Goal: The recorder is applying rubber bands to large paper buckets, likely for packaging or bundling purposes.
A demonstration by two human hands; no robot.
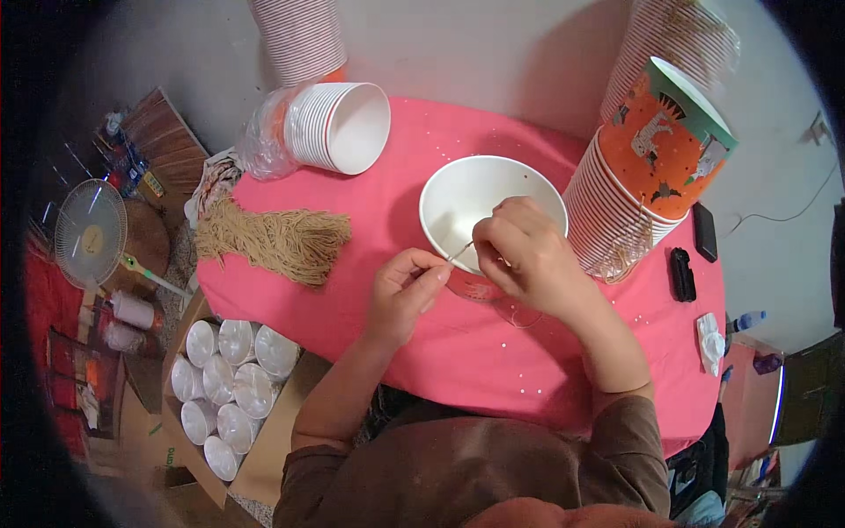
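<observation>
I have the white-lined paper bucket (451,195) standing upright on the pink-covered desk (352,304), mouth up, right in front of me; I take it as my landmark. A thin cord (459,253) stretches short between my hands at the near edge of its rim. My left hand (407,292) pinches it between thumb and forefinger, just to the near left of the bucket. My right hand (526,251) pinches the other side with curled fingertips over the bucket's near right rim; I cannot tell exactly how those fingers lie, as my knuckles hide them. Gripping so close together probably keeps the strand taut and easy to control.

Left of the bucket lies a loose bundle of tan twine (275,242), within my left arm's reach, presumably so strands come away easily. To the bucket's far left, nested white buckets (339,129) lie on their side, partly in clear plastic. Right of the bucket rises a tall stack of nested buckets (603,207), topped by a tilted orange-and-green bucket (660,141); stacking likely saves room. Tan cords hang down that stack's side. Well to the bucket's near left, beside the desk, a cardboard box (275,431) holds whitish cups (220,378) in rows.
</observation>
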